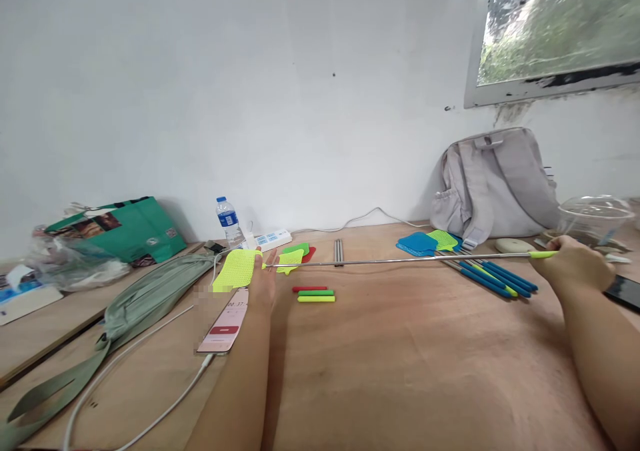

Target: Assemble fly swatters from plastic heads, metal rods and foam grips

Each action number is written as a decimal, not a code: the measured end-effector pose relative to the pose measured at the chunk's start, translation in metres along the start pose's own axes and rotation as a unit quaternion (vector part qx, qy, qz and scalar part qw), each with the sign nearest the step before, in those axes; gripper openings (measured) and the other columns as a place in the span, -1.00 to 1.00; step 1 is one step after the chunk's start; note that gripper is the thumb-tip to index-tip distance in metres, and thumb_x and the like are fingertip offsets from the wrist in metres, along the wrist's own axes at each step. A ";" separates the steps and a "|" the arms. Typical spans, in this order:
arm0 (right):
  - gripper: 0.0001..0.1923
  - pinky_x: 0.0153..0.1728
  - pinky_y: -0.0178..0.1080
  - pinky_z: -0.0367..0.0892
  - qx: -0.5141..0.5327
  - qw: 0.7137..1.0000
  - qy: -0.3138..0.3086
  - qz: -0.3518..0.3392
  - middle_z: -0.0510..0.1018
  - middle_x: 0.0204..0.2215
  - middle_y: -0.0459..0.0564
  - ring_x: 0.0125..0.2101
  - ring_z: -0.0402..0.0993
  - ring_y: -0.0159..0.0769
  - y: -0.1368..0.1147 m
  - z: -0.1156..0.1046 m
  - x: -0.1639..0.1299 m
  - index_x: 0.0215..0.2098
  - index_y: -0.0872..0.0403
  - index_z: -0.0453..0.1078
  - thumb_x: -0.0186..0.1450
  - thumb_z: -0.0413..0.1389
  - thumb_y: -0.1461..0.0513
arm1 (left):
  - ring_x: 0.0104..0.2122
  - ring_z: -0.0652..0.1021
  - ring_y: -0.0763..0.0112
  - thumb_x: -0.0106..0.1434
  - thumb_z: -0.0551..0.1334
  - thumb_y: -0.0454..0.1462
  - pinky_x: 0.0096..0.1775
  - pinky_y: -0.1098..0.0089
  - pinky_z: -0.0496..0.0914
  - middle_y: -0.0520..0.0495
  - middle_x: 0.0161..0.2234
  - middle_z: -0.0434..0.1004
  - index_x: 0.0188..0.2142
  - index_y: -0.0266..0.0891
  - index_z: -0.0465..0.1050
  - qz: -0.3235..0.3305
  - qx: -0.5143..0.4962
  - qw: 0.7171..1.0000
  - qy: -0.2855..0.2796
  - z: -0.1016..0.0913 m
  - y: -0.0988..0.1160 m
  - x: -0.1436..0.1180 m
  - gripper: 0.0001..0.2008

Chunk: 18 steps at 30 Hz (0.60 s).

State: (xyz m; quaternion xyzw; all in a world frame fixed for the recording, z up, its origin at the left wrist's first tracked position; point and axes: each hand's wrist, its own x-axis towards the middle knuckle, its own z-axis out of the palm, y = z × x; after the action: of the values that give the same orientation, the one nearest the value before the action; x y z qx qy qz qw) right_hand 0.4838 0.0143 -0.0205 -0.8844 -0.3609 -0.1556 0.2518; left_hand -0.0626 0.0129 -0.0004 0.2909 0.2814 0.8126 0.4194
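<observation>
The left hand (263, 279) pinches a yellow mesh swatter head (238, 269) at its edge, just off the worktop (400, 364) toward the far left, so its socket faces the rod. The right hand (570, 262) is closed around the yellow grip (543, 254) of a long metal rod (400, 260) and holds it level and nearly parallel to the worktop's far edge, its free tip meeting the head at the left fingers, which lines the two parts up end to end. Spare mesh heads (296, 255) lie just behind the tip, short coloured grips (315, 293) just nearer. Finished swatters (470, 264) are heaped by the backpack (495, 184) at the far right. A phone (226, 321) lies beside the left forearm.
</observation>
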 end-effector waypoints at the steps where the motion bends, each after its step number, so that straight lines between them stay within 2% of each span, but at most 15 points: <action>1: -0.81 -0.54 -0.24 0.04 0.001 1.000 -0.003 -0.003 0.41 -0.50 0.03 -0.40 0.34 -0.11 0.000 0.001 0.001 -0.50 -0.01 0.24 -0.06 0.00 0.08 | -0.10 0.42 0.38 0.16 0.14 -0.25 0.02 0.25 0.24 0.01 -0.07 0.36 -0.19 -0.14 0.31 0.007 0.015 1.000 0.021 0.001 -0.001 0.000 -0.80; 3: -0.79 -0.52 -0.23 0.05 0.005 1.000 -0.013 -0.006 0.42 -0.47 0.02 -0.39 0.34 -0.11 0.001 0.004 0.002 -0.49 -0.01 0.23 -0.07 0.01 0.07 | -0.12 0.44 0.38 0.07 0.23 -0.35 -0.01 0.26 0.28 -0.01 -0.08 0.36 -0.21 -0.18 0.33 0.027 0.045 0.997 0.055 0.003 -0.004 0.000 -0.75; 6: -0.79 -0.47 -0.20 0.05 -0.004 1.000 -0.027 0.011 0.44 -0.44 0.03 -0.36 0.35 -0.09 0.001 0.006 0.002 -0.47 -0.02 0.22 -0.07 0.03 0.08 | -0.14 0.45 0.36 -0.03 0.29 -0.40 -0.05 0.28 0.32 -0.02 -0.10 0.38 -0.24 -0.21 0.35 0.056 0.068 0.994 0.069 0.004 -0.007 -0.001 -0.69; 11: -0.78 -0.43 -0.16 0.03 -0.002 0.999 -0.031 0.038 0.44 -0.40 0.06 -0.33 0.35 -0.08 0.002 0.006 0.003 -0.46 -0.03 0.20 -0.07 0.05 0.09 | -0.14 0.46 0.36 0.00 0.26 -0.42 -0.05 0.29 0.31 -0.02 -0.16 0.43 -0.23 -0.19 0.36 0.037 0.059 0.997 0.021 0.002 -0.007 -0.002 -0.70; 14: -0.77 -0.42 -0.16 0.04 0.006 0.998 -0.030 0.050 0.43 -0.39 0.07 -0.32 0.34 -0.08 0.006 0.008 0.006 -0.46 -0.03 0.19 -0.08 0.07 0.10 | -0.12 0.44 0.32 0.07 0.22 -0.33 -0.06 0.23 0.31 -0.01 -0.12 0.41 -0.20 -0.12 0.34 0.035 0.002 0.999 -0.004 -0.003 -0.004 0.000 -0.74; 18: -0.77 -0.42 -0.18 0.09 0.033 0.999 -0.004 0.041 0.40 -0.36 0.11 -0.29 0.32 -0.07 0.014 0.018 0.010 -0.45 -0.01 0.17 -0.05 0.07 0.11 | -0.09 0.40 0.27 0.14 0.09 -0.08 -0.14 0.16 0.34 -0.05 -0.14 0.43 -0.20 -0.11 0.33 0.038 -0.073 0.997 0.007 -0.010 0.003 0.005 -0.73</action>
State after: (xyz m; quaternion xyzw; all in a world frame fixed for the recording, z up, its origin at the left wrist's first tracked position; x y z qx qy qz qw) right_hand 0.5027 0.0211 -0.0355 -0.8901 -0.3303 -0.1298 0.2860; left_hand -0.0736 0.0132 -0.0044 0.2646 0.2126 0.8483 0.4064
